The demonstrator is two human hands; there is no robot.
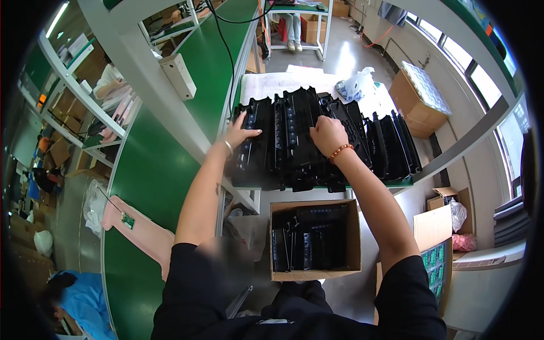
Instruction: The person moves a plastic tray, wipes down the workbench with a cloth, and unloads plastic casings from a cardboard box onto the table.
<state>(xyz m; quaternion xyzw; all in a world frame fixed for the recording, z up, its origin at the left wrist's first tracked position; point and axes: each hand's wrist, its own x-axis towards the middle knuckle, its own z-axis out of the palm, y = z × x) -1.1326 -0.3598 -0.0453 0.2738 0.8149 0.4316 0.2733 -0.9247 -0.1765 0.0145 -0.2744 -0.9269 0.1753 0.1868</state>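
Observation:
Long black plastic panels [303, 127] with rows of small fittings lie side by side on the bench in front of me. My left hand [239, 135] is at the leftmost panel [258, 116], thumb and index finger stretched apart against it; its other fingers are partly hidden. My right hand [330, 136] has its fingers curled over a black panel right of the middle, and the fingertips are hidden. More thin black panels [391, 147] lean together at the right end of the row.
Below the bench edge stands a cardboard box [355, 238] with black parts inside. A green conveyor [147, 170] runs along the left, carrying a pink tray [139, 229]. A white plastic bag [357, 85] lies behind the panels. Grey frame posts [150, 79] rise close to my arms.

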